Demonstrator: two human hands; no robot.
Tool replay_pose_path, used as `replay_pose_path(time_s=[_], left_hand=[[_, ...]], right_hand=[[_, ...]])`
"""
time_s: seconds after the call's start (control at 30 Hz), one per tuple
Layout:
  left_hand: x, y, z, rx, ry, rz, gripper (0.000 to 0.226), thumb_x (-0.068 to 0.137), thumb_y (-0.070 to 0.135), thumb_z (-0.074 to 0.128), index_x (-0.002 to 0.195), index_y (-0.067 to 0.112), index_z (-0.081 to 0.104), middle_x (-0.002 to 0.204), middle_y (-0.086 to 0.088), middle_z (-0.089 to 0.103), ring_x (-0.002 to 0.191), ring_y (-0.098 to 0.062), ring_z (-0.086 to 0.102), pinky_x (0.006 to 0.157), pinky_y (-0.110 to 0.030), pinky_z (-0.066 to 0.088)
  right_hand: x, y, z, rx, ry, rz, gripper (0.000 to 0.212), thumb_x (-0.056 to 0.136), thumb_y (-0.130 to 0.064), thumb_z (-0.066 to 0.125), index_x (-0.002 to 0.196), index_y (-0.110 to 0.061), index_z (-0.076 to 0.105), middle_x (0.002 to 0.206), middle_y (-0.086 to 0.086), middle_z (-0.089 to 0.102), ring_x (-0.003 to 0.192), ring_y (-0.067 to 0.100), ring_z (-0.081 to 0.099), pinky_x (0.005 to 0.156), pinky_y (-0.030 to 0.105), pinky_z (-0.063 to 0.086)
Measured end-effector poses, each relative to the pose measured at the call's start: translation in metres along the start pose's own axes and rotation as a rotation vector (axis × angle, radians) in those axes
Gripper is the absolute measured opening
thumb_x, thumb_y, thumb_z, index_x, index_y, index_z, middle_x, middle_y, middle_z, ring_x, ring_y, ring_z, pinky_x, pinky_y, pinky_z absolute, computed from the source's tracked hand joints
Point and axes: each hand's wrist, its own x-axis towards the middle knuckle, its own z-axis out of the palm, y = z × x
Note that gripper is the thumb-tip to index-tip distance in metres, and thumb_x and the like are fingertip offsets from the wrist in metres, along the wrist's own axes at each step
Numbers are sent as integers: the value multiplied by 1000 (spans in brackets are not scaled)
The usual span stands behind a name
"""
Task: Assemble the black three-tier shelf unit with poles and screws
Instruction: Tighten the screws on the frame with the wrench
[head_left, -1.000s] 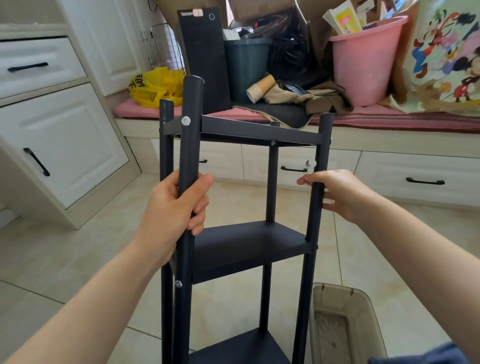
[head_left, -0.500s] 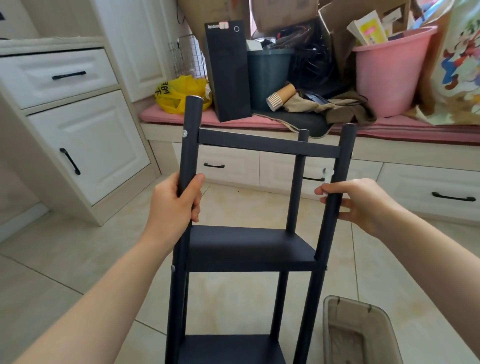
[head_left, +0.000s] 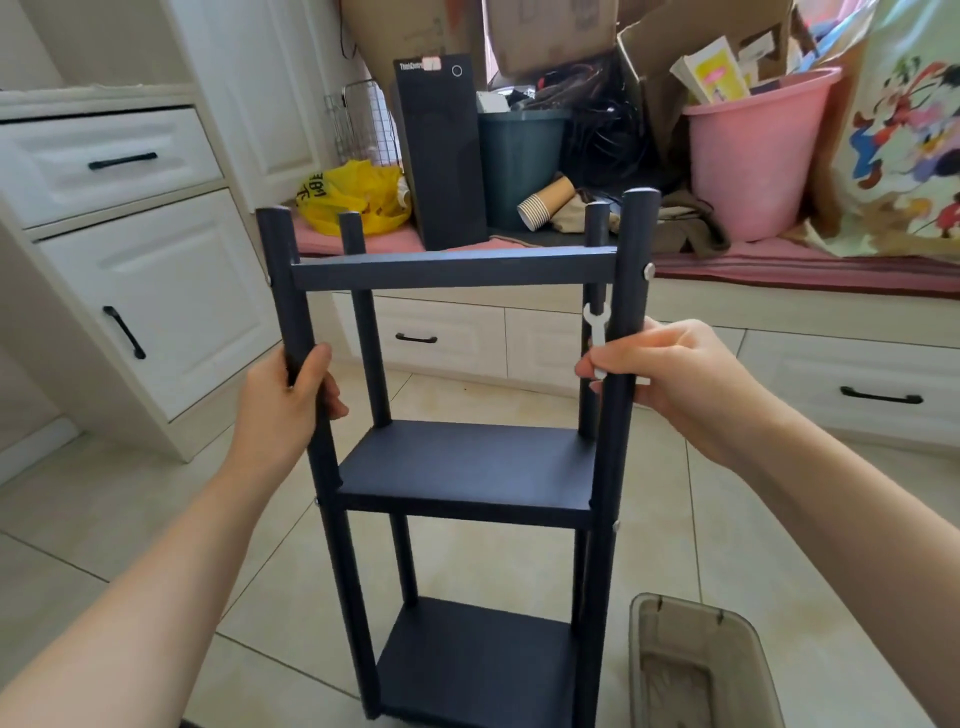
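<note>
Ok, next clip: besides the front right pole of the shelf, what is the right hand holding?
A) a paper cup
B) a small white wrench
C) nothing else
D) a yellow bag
B: the right hand grips the front right pole with a small white wrench held against it, the wrench's open end sticking up above the hand.

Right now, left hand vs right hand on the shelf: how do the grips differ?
The left hand grips only the front left pole; the right hand grips the front right pole and pinches a white wrench against it. The left hand sits slightly lower in view than the right hand. Shared: both hold between the top tier and middle tier.
</note>
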Motion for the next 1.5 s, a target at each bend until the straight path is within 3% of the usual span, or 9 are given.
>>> replay_pose_path(time_s=[0.3, 0.53, 0.73, 1.0, 1.2, 1.27, 1.33, 1.43, 1.5], left_hand=[[5, -10, 8, -38, 32, -98, 23, 104, 34, 52, 96, 14, 61, 85, -3, 67, 64, -13, 68, 64, -27, 51], [5, -18, 13, 106, -15, -86, 30, 104, 36, 53, 97, 8, 62, 80, 2, 59, 75, -15, 55, 63, -24, 40], [8, -23, 15, 137, -4, -84, 33, 103, 37, 54, 116, 8, 65, 100, -3, 66, 90, -20, 60, 71, -24, 42], [9, -17, 15, 245, -3, -128, 34, 102, 31, 60, 130, 11, 60, 119, -2, 66, 104, -26, 62, 83, -33, 46], [-9, -2, 15, 351, -187, -201, 61, 96, 11, 64, 149, 9, 35, 138, -9, 53, 129, -34, 52, 98, -39, 47], [-20, 14, 19, 467, -257, -187, 74, 96, 15, 64, 158, 10, 24, 161, -11, 33, 147, -31, 33, 117, -39, 34], [-36, 35, 25, 450, -360, -116, 73, 94, 22, 69, 157, 17, 33, 163, -1, 32, 150, -21, 30, 116, -32, 28], [-58, 63, 27, 66, -792, -187, 69, 84, 37, 80, 146, 33, 50, 145, 21, 53, 136, -4, 49, 111, -29, 38], [-68, 73, 26, -80, -1024, -215, 68, 80, 37, 81, 142, 36, 53, 140, 24, 58, 128, 0, 56, 111, -31, 41]], right_hand=[[-14, -12, 15, -96, -109, -63, 10, 81, -12, 73, 74, -10, 81, 92, 4, 57, 93, 23, 61, 96, 41, 53], [-22, -18, 26, -239, -188, -146, 17, 83, -11, 73, 71, -20, 81, 78, -16, 56, 80, -1, 57, 76, 9, 46], [-27, -22, 33, -299, -189, -184, 21, 82, -10, 74, 69, -23, 81, 97, 1, 64, 97, 5, 59, 84, 13, 47], [-30, -27, 41, -303, -218, -207, 18, 82, -9, 74, 71, -20, 81, 94, -5, 65, 95, -3, 61, 85, 12, 46], [-26, -29, 52, -267, -258, -207, 14, 82, -9, 73, 74, -16, 82, 101, -4, 72, 111, 5, 64, 101, 27, 49], [-23, -28, 56, -282, -264, -209, 13, 83, -12, 74, 75, -19, 82, 100, -16, 69, 106, -1, 62, 97, 25, 47], [-18, -28, 60, -304, -269, -216, 15, 84, -15, 74, 76, -23, 82, 84, -27, 64, 94, -7, 59, 86, 14, 42], [-13, -29, 65, -308, -285, -256, 17, 86, -13, 73, 76, -23, 82, 77, -25, 66, 86, -9, 57, 76, 10, 43], [-10, -28, 70, -316, -275, -295, 17, 87, -14, 72, 76, -23, 82, 76, -2, 71, 81, 7, 59, 75, 24, 48]])
